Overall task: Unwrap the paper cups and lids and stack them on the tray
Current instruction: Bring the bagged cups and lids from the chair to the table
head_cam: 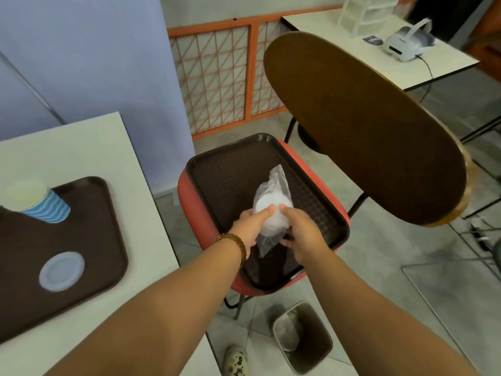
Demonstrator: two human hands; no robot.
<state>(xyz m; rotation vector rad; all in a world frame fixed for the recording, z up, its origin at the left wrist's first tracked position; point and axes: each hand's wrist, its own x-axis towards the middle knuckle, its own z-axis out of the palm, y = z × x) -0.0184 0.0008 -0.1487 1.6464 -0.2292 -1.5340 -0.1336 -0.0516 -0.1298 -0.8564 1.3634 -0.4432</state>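
1. Both hands clamped on wrapped lid stack: left hand grips from 9 o'clock side w/ thumb on top, right hand from 3 o'clock, thumb also on top. Thumbs nearly meet. Probably bracing the stack so the plastic can be pushed or peeled off.
2. Plastic wrap still on; loose end sticks up toward 12, other tail hangs at 6. So unwrap not done yet.
3. Stack held just above brown tray sitting on red chair seat; looks like a staging spot.
4. Second tray on white table at 9 o'clock already carries blue striped cups and a loose lid. Likely the destination.
5. Bin on floor at 6 o'clock, handy for discarded wrap.
6. Room: tiled floor, wooden chair back at 1 o'clock, orange lattice panel at 12, another table w/ small white device at 2.
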